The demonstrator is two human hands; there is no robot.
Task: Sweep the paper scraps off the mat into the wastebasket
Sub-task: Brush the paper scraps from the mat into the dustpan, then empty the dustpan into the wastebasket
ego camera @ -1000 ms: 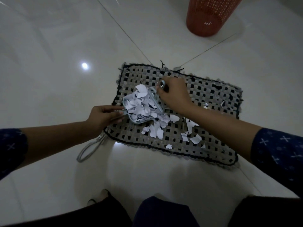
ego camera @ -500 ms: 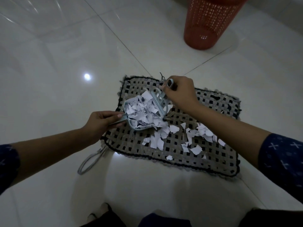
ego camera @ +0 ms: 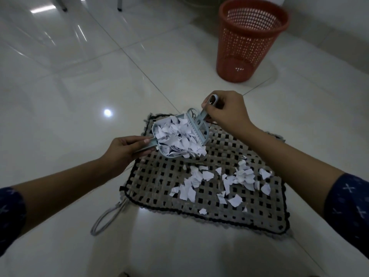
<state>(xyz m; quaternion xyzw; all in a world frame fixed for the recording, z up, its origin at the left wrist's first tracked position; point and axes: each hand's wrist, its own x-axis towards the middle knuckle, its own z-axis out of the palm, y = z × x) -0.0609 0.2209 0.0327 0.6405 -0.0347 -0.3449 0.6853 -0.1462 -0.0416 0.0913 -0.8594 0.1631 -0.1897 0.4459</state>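
Head view. Both forearms reach forward over the mat (ego camera: 159,182), dark patterned sleeves (ego camera: 347,200) at the frame edges.
Left hand (ego camera: 123,150): fingers curled round the dustpan (ego camera: 169,155) handle, thumb on top.
Right hand (ego camera: 225,112): fingertips pinch the brush (ego camera: 199,118) handle, brush head against the pan's heap.
Scraps (ego camera: 177,136): piled in the pan, over the mat's far left part.
Loose scraps (ego camera: 229,180): scattered on the mat's near right part.
Wastebasket (ego camera: 249,43): orange, upright on the floor (ego camera: 79,86), well beyond the mat.
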